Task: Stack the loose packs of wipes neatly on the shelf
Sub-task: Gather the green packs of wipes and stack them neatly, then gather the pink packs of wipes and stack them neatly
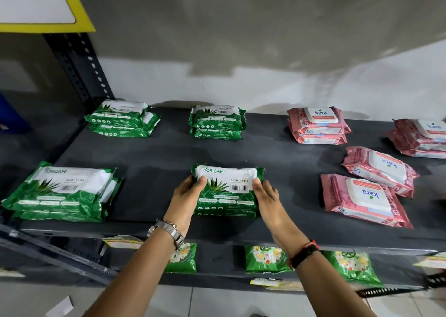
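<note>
Fingers (193, 184) of the left hand (185, 198) and right hand (268, 196) clamped on either end of the top green pack (226, 186) — thumbs on its upper face. Resting squarely on a second green pack (224, 214), front centre of the dark shelf (169, 152). Three more green stacks (62, 191) around. Two loose pink packs (362, 198) lying askew at right, overlapping — near two pink stacks (318, 126) behind.
</note>
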Motion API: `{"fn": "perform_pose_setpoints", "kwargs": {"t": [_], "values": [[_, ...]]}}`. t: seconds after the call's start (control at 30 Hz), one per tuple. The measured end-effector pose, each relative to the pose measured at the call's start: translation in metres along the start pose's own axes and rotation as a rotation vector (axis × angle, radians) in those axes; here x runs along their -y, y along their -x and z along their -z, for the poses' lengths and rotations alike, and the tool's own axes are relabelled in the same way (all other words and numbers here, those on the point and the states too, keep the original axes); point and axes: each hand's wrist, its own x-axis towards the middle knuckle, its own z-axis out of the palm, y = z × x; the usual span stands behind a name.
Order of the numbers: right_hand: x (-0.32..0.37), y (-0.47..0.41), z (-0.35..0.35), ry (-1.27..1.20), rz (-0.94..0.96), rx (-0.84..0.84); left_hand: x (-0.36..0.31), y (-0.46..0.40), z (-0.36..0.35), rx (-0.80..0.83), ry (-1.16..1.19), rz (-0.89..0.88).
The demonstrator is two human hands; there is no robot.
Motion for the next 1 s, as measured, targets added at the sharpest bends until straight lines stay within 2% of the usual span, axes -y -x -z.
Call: {"fn": "perform_pose_setpoints", "kwargs": {"t": [0.27,0.33,0.4,0.47,0.53,0.63,0.77,0.87,1.0], "values": [[-0.001,0.004,-0.004,0.011,-0.012,0.043,-0.004,0.000,0.009,0.005,-0.013,0.047],[-0.001,0.004,-0.001,0.028,0.024,0.056,-0.004,0.002,0.007,-0.042,-0.071,0.019],[-0.002,0.005,0.007,0.048,0.065,0.053,-0.009,0.008,0.005,-0.176,-0.245,-0.096],[-0.001,0.005,0.020,0.052,0.105,0.022,-0.018,0.017,-0.002,-0.301,-0.497,-0.330],[0.001,0.005,0.036,0.057,0.140,-0.025,-0.026,0.026,-0.016,-0.333,-0.689,-0.593],[0.004,0.004,0.067,0.081,0.221,-0.111,-0.032,0.037,-0.058,-0.201,-0.865,-0.828],[0.004,-0.002,0.121,0.244,0.316,-0.271,-0.020,0.045,-0.119,-0.006,-1.031,-0.936],[0.002,-0.007,0.168,0.374,0.355,-0.359,0.000,0.040,-0.152,0.069,-1.059,-0.849],[-0.012,-0.029,0.237,0.720,0.349,-0.423,0.026,0.030,-0.174,0.117,-1.129,-0.703]]}}
